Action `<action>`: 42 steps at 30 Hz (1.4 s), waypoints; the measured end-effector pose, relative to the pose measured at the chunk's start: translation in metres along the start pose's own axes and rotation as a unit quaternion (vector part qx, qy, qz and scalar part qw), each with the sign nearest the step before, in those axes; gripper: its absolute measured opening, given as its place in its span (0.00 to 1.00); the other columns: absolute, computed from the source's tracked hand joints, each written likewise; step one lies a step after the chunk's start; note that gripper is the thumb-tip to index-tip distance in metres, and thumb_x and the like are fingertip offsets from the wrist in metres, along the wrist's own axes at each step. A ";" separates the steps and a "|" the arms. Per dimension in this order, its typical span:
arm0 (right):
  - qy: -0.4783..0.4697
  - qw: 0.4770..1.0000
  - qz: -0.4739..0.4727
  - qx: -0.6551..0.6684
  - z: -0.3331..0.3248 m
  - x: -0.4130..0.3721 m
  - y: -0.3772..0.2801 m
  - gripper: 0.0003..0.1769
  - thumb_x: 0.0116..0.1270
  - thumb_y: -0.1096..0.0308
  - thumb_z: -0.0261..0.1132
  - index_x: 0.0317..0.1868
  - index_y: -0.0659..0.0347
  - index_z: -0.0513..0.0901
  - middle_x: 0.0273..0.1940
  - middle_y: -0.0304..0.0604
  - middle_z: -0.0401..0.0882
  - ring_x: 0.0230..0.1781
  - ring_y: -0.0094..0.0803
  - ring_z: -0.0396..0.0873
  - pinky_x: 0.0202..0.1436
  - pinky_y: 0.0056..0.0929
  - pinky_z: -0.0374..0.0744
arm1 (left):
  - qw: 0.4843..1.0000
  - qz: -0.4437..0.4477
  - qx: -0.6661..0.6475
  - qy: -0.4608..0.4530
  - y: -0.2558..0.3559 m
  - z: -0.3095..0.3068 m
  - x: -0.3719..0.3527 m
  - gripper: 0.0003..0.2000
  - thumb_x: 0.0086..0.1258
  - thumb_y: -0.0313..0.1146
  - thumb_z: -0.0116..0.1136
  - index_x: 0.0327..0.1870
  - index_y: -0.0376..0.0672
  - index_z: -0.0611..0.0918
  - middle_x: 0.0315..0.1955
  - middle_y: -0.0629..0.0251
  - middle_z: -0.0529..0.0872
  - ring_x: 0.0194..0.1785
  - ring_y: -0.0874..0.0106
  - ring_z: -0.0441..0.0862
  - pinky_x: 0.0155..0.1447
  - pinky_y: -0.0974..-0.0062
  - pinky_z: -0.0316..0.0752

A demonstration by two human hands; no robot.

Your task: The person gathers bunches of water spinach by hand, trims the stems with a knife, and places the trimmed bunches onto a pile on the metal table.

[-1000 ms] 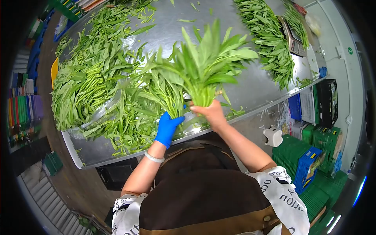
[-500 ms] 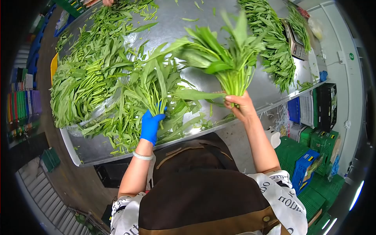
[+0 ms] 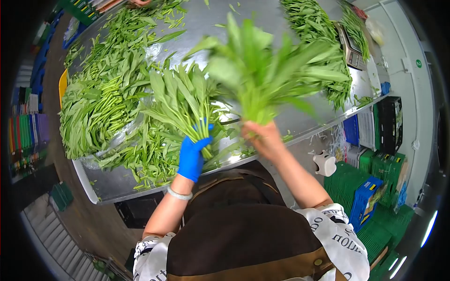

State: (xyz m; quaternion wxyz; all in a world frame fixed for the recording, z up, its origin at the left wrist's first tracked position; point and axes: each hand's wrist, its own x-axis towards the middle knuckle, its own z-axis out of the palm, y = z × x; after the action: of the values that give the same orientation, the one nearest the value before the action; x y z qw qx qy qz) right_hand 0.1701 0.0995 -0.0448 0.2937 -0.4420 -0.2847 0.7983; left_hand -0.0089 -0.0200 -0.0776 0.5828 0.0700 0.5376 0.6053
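My left hand [image 3: 193, 152], in a blue glove, is closed around the stems of a small bunch of leafy greens [image 3: 180, 96], long-leaved like water spinach. Bare, my right hand [image 3: 263, 138] grips the stem ends of a fuller bunch of the same greens [image 3: 262, 79], whose leaves are blurred by motion. Both bunches are held leaves up over the front of the metal table [image 3: 126, 180], close together. Under and left of my gloved hand lies a big heap of loose greens [image 3: 101, 100], with clear plastic film [image 3: 123, 133] among it.
Rows of greens [image 3: 323, 56] lie at the table's right side, beside a weighing scale [image 3: 354, 54] with greens on it. Another person's hand [image 3: 139, 3] shows at the far left edge. Green crates [image 3: 349, 180] and a blue box [image 3: 367, 199] stand low on the right.
My right hand has swung left and slightly down with its bunch, towards the other one. My left hand has shifted a little right, and its bunch now tilts left.
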 end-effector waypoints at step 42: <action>-0.430 0.838 0.236 -0.241 -0.207 0.027 -0.110 0.18 0.48 0.80 0.72 0.42 0.65 0.80 0.30 0.47 0.83 0.28 0.35 0.84 0.31 0.34 0.82 | 0.422 0.417 0.751 -0.289 -0.056 0.259 0.047 0.34 0.49 0.33 0.66 0.61 0.35 0.70 0.41 0.55 0.77 0.55 0.56 0.74 0.72 0.49 0.54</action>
State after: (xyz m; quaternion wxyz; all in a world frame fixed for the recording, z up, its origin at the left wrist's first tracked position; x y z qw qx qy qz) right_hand 0.3631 0.2325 -0.0735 -0.1709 -0.1653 -0.4530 0.8592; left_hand 0.1963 0.1499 -0.0376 0.0965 0.8664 0.4842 0.0743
